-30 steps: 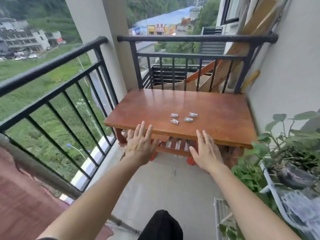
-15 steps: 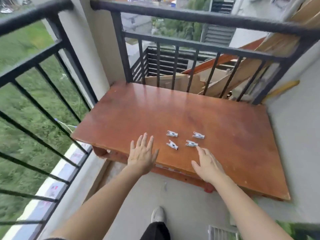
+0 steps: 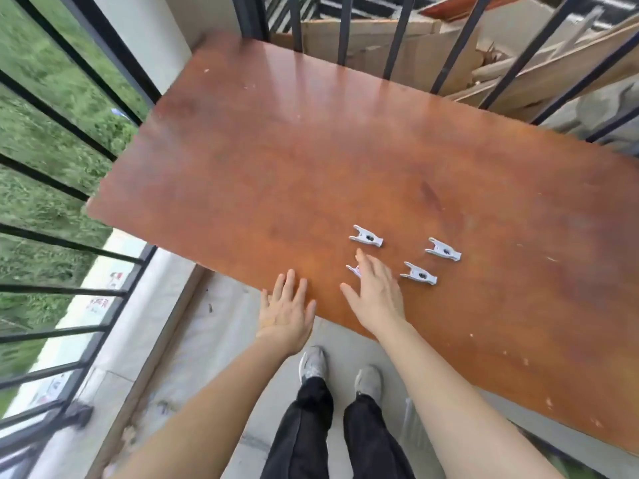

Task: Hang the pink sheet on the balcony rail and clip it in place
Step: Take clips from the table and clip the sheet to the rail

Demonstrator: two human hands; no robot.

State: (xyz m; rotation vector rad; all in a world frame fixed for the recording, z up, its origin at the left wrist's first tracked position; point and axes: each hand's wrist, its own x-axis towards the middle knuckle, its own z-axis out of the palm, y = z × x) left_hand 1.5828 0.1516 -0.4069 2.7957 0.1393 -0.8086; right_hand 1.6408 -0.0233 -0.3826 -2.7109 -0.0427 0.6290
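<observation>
Several small white clothes clips lie on a reddish-brown wooden table [image 3: 276,160]: one at the far left [image 3: 366,237], one at the right [image 3: 443,249], one nearer me [image 3: 419,274], and one [image 3: 353,270] mostly hidden under my right hand. My right hand [image 3: 375,293] hovers flat over that nearest clip, fingers spread, holding nothing. My left hand [image 3: 287,311] is open at the table's front edge, fingers apart. The pink sheet is not in view. Black balcony rail bars [image 3: 69,243] run along the left side.
More black bars [image 3: 394,32] stand behind the table, with cardboard and wooden planks [image 3: 518,74] stacked beyond them. My two feet in grey shoes [image 3: 313,366] stand on the grey concrete floor just before the table. Grass lies far below on the left.
I have stepped closer and my view has tipped down onto the table. My right hand has moved left over the near-left clip; my left hand stays at the front edge.
</observation>
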